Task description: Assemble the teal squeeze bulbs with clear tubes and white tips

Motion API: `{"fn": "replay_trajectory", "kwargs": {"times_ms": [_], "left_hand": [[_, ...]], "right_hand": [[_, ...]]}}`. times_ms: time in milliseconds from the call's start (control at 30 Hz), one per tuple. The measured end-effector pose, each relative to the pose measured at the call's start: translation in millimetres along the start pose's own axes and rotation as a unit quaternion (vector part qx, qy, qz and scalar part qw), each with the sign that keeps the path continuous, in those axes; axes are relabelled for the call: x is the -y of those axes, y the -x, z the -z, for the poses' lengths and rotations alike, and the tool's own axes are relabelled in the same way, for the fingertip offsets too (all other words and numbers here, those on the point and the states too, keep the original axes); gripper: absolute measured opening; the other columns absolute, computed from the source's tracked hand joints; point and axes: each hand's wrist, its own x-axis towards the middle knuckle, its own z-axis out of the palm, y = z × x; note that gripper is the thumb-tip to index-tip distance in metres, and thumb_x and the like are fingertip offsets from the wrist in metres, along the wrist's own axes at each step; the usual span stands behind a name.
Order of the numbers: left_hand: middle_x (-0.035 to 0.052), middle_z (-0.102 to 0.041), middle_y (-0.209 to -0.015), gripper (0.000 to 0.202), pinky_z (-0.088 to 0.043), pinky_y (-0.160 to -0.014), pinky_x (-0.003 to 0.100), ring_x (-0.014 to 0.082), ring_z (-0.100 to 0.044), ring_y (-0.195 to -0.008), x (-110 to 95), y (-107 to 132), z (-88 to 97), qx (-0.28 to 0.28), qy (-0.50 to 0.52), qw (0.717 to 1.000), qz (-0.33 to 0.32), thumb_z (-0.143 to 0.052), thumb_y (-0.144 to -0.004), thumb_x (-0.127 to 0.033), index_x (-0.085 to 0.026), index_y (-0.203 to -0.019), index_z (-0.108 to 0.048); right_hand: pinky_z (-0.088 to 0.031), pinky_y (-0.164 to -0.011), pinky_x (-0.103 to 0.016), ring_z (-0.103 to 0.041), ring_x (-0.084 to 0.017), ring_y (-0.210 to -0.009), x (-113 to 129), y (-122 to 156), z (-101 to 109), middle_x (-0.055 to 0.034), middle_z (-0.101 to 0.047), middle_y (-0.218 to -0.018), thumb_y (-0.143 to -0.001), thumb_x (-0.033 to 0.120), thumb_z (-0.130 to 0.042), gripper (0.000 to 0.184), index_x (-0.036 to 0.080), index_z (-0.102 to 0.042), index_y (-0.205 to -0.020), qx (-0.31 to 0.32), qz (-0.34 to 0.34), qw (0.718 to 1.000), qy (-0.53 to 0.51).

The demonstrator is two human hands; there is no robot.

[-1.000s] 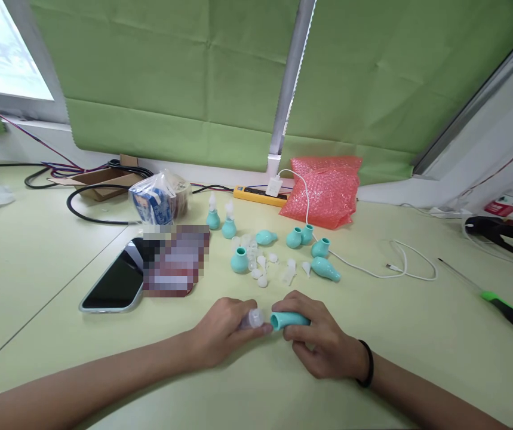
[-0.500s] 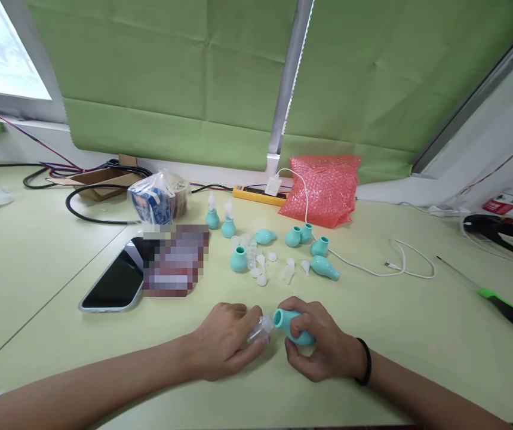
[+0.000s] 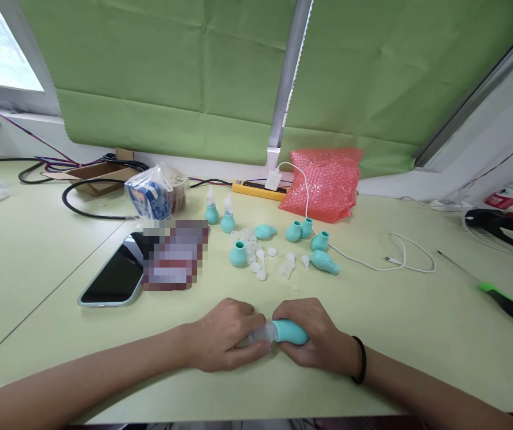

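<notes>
Landmark: the phone point(image 3: 110, 275). Left hand point(image 3: 227, 334), right of the phone and nearer us: closed round a clear plastic nozzle point(image 3: 261, 334), thumb and fingers pinching its length. Right hand point(image 3: 316, 331), farther right of the phone: wrapped round a teal bulb point(image 3: 291, 332) held on its side, mouth toward the nozzle; the two meet end to end. Step in hand, as we judge it: seating nozzle in bulb. Next move, in our view: calls for straight pressure along their shared line, the rim kept from folding. Hard to make out: how deep the nozzle sits; its rear end, under the left hand; the bulb's far end, under the right. Just right of the phone: a pixelated item point(image 3: 175, 257) we cannot identify. Far right of the phone: a screwdriver point(image 3: 489, 289), its handle cut off at the edge of view.
</notes>
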Motion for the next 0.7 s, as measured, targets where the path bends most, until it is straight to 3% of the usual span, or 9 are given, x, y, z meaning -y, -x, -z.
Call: {"fn": "replay_trajectory", "kwargs": {"times_ms": [300,533,700], "left_hand": [[-0.0012,-0.053,-0.056,0.033,-0.029,-0.051,0.022,0.0120,-0.047,-0.052,-11,-6,21.8,0.077,0.079,0.992,0.057,-0.028,-0.089,-0.029,-0.016,-0.068,-0.050],[0.0029,-0.058,-0.061,0.037,-0.031,-0.054,0.025,0.0157,-0.053,-0.057,-16,-4,14.2,0.075,-0.033,0.995,0.053,-0.023,-0.089,-0.032,-0.015,-0.071,-0.051],[0.0030,-0.058,-0.055,0.033,-0.032,-0.055,0.028,0.0169,-0.053,-0.051,-14,-5,5.9,0.065,-0.103,0.992,0.032,-0.030,-0.087,-0.033,-0.015,-0.066,-0.050]], "right_hand": [[-0.035,-0.050,-0.022,-0.052,-0.012,-0.055,3,3,-2,0.0001,-0.056,-0.064,-0.066,0.009,-0.040,0.018,0.018,-0.046,-0.080,0.000,0.019,1.000,0.022],[-0.036,-0.049,-0.021,-0.052,-0.011,-0.051,6,0,-3,0.0015,-0.058,-0.060,-0.060,0.011,-0.042,0.019,0.018,-0.048,-0.076,0.004,-0.033,0.999,-0.026],[-0.036,-0.047,-0.020,-0.051,-0.010,-0.046,5,0,-4,0.0027,-0.058,-0.056,-0.057,0.012,-0.044,0.018,0.019,-0.050,-0.072,0.046,-0.054,0.995,-0.068]]}}
